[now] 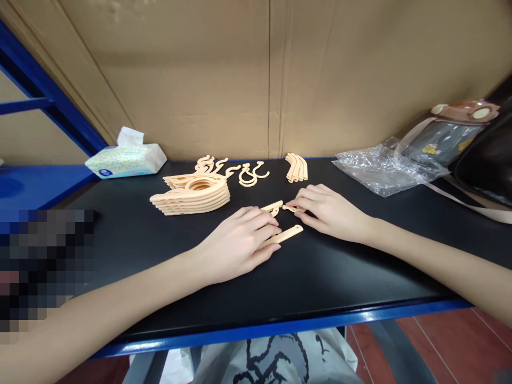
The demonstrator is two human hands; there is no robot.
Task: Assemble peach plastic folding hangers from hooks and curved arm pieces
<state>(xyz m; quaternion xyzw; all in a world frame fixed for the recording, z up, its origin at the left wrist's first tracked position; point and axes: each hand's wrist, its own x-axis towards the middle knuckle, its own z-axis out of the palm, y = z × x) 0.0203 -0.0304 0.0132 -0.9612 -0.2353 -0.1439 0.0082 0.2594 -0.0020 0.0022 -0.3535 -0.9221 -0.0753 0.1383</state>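
Observation:
On the black table, my left hand (248, 242) is closed around cream plastic hanger pieces. One straight hanger arm (291, 233) sticks out between its thumb and fingers, and a second piece (275, 205) shows past the fingertips. Whether these two are joined is hidden under the hand. Just to the right, my right hand (324, 210) pinches a small cream plastic piece (288, 208) with a rounded end, mostly covered by the fingers. That end lies close to the second piece. Behind my left hand stands a stack of cream hanger parts (192, 202).
Several loose cream hooks (248, 182) lie behind the stack, with a bundle of curved arms (296, 168) farther right. A tissue pack (126, 160) sits back left. Clear plastic bags (380, 168), a strapped bottle (442, 136) and a dark bag (490, 154) occupy the right. Cardboard (224, 80) walls the back.

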